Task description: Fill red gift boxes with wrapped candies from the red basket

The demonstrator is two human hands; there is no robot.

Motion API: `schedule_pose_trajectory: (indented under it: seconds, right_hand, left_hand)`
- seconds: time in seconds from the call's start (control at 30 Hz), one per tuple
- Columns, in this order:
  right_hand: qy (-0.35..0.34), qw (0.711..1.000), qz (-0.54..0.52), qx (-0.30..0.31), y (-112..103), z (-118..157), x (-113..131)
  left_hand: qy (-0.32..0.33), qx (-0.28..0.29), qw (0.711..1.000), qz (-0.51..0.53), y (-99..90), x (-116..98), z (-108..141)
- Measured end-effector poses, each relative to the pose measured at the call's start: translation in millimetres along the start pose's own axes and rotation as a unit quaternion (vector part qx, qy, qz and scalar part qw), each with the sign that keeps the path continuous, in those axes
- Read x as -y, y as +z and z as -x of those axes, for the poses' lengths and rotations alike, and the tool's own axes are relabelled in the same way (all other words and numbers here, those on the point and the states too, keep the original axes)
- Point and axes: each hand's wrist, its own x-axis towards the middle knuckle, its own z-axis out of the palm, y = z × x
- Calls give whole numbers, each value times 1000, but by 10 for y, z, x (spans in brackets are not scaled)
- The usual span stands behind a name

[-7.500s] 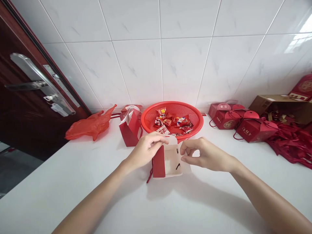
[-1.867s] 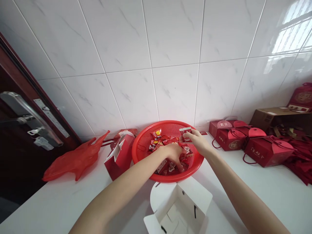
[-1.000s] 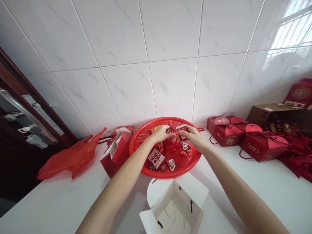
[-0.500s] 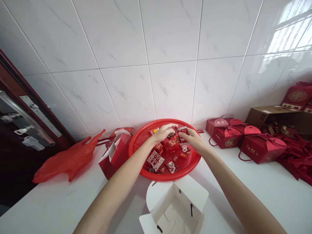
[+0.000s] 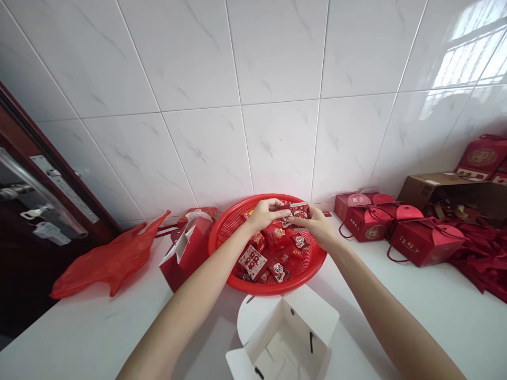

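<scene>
Over the far part of a red plastic basket (image 5: 317, 266), both my hands are close together. My right hand (image 5: 318, 226) is closed on a red candy packet (image 5: 300, 210) with a pale top edge. My left hand (image 5: 266, 215) is closed with its thumb and fingers on a small red-and-white packet (image 5: 285, 222) beside it. Below them in the basket lie several wrapped sweets, among them a square white-and-red packet (image 5: 252, 262) and a dark red packet with a white label (image 5: 279, 272). In front of the basket stands an open white box (image 5: 273, 364), its flaps spread.
A red plastic bag (image 5: 106, 258) and a red paper bag (image 5: 186, 253) lie to the left. Several red gift boxes (image 5: 425, 243) stand at the right, before a cardboard box (image 5: 431, 182) and red ribbons (image 5: 485, 258). A tiled wall (image 5: 277, 142) rises behind.
My left hand has shifted slightly toward the right hand and now shows a small packet at its fingertips. The red packet in my right hand has turned more toward the camera.
</scene>
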Motion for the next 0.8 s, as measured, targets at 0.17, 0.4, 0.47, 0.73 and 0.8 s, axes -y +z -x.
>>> schedule_pose_trajectory:
  seconds: [0.17, 0.4, 0.47, 0.73, 0.8]
  right_hand:
    - [-14, 1000, 10, -15, 5, -1, 15]
    - [-15, 1000, 22, -5, 9, 17, 23]
    - [-2, 1000, 17, -2, 14, 25, 37]
    - [10, 1000, 25, -9, 4, 25, 43]
    - [9, 999, 31, 3, -3, 25, 35]
  left_hand:
    - [-9, 29, 1000, 1, 7, -36, 17]
    - [-11, 57, 997, -47, -11, -5, -2]
    - [-10, 54, 998, -37, -8, 1, 6]
    - [-13, 27, 999, -35, 2, -1, -3]
    - [-19, -22, 993, -114, -31, 6, -27]
